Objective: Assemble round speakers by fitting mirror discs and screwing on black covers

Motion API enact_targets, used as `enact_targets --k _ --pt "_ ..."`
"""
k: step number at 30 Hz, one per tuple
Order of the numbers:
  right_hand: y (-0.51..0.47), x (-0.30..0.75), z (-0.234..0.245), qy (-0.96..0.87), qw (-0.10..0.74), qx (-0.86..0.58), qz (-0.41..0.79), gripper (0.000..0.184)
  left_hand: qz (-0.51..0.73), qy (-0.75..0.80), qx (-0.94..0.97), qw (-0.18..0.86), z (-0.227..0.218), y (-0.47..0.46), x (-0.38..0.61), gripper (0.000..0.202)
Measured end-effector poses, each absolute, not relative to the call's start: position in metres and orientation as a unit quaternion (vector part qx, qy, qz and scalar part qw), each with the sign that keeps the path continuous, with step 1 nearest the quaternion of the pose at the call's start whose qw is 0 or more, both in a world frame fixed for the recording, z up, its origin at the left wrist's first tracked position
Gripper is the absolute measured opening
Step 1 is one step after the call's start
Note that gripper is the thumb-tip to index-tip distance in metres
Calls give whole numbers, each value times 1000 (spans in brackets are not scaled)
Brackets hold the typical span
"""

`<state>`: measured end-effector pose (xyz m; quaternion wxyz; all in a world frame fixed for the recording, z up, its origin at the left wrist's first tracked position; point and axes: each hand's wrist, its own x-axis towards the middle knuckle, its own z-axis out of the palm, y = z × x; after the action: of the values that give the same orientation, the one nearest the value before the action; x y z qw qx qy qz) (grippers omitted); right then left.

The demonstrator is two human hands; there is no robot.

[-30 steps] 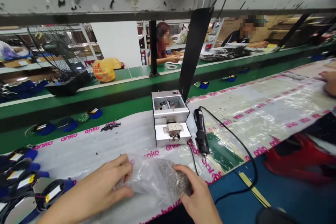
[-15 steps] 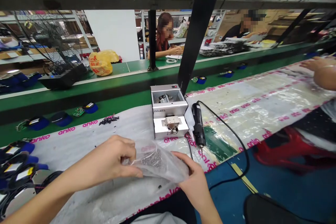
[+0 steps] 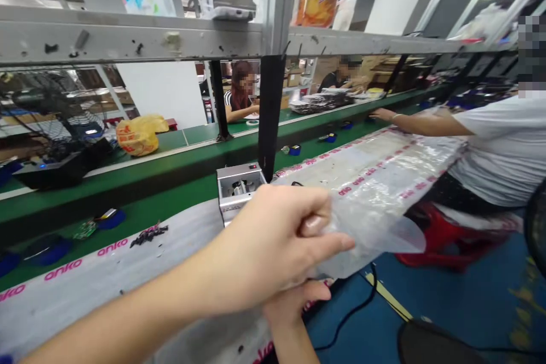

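My left hand is closed on a clear plastic bag, whose loose end spreads out to the right past my fingers. Just below it, my right hand is pressed against the underside of my left hand, also gripping the bag. Its thumb shows, but most of its fingers are hidden. Behind my left hand stands a silver screw feeder, its front mostly covered. A small heap of black parts lies on the plastic-covered bench to the left.
Blue round parts with circuit boards line the green conveyor. A black post and a shelf beam stand ahead. At the right, a co-worker's arm reaches over the bench. A black cable hangs off the bench edge.
Both hands have come together, the left crossing over the right, and moved right with the bag. The view has tilted up, showing the shelf. The co-worker's arm now reaches toward the conveyor.
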<state>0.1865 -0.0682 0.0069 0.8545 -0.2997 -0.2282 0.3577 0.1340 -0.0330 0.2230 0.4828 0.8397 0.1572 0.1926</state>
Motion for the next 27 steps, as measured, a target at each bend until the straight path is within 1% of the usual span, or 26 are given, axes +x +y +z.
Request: enact_targets --k 1,5,7,9,11,13,15,16,18,19,22,27 --pt "-66 196 10 -224 861 -299 345 94 202 158 835 487 219 -30 135 51" --pt "-72 243 24 -199 901 -276 268 88 256 189 799 510 205 -7 129 55" --pt "-77 262 32 -190 913 -280 226 78 279 201 779 525 195 8 128 53" --pt "-79 273 41 -187 916 -292 201 69 337 206 759 518 181 23 131 52" --pt "-78 278 50 -187 913 -309 191 66 412 206 727 509 164 34 137 49" --pt "-74 279 58 -181 902 -339 197 65 483 202 657 542 145 40 144 43" --pt "-69 278 64 -171 888 -377 201 62 530 190 554 613 127 36 151 31" --pt "-67 277 68 -167 883 -392 198 62 543 186 498 650 118 32 156 42" --pt "-62 277 75 -161 880 -409 181 65 544 188 403 712 104 18 167 81" --pt "-60 277 80 -155 881 -412 170 67 538 193 369 733 98 11 173 91" --pt "-55 277 98 -127 884 -429 135 66 512 185 305 782 88 -8 193 93" --pt "-45 283 124 -145 861 -483 63 67 427 118 229 867 91 -14 222 81"
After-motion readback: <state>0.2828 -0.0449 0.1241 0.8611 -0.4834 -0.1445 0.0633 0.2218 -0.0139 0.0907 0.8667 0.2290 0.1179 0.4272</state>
